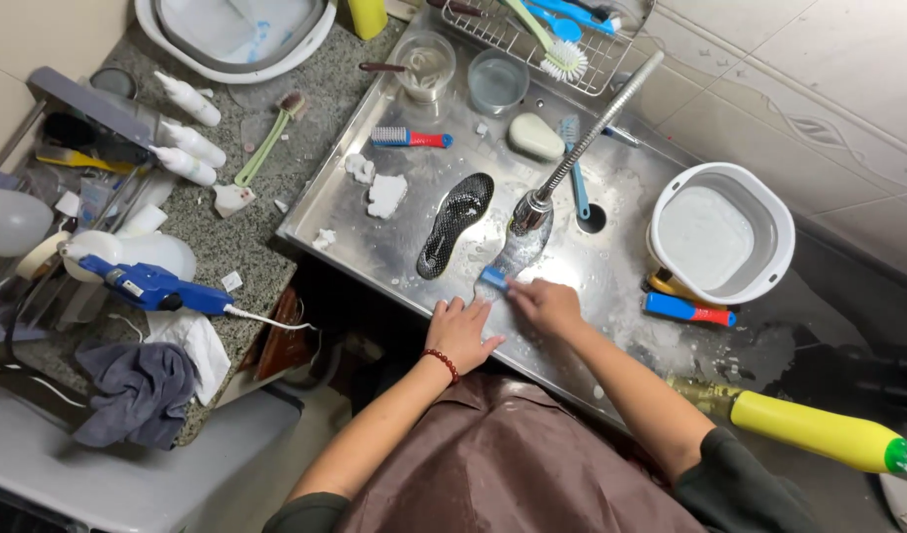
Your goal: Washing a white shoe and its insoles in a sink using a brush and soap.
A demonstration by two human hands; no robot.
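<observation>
My right hand (545,304) grips a small blue brush (493,278) and presses it on a pale insole (518,247) lying flat in the steel sink tray (355,212), under the end of the flexible metal faucet hose (597,123). Pressed flat on the near end of that insole is my left hand (461,331), which wears a red bead bracelet. A second insole (455,224), dark and patterned, lies just left of them on the tray.
A white basin (722,237) stands at the right with brushes beside it. A red and blue brush (411,138), soap (534,136), two clear cups and foam lumps lie on the tray. The granite counter at left holds bottles, a blue glue gun (148,286) and a grey cloth.
</observation>
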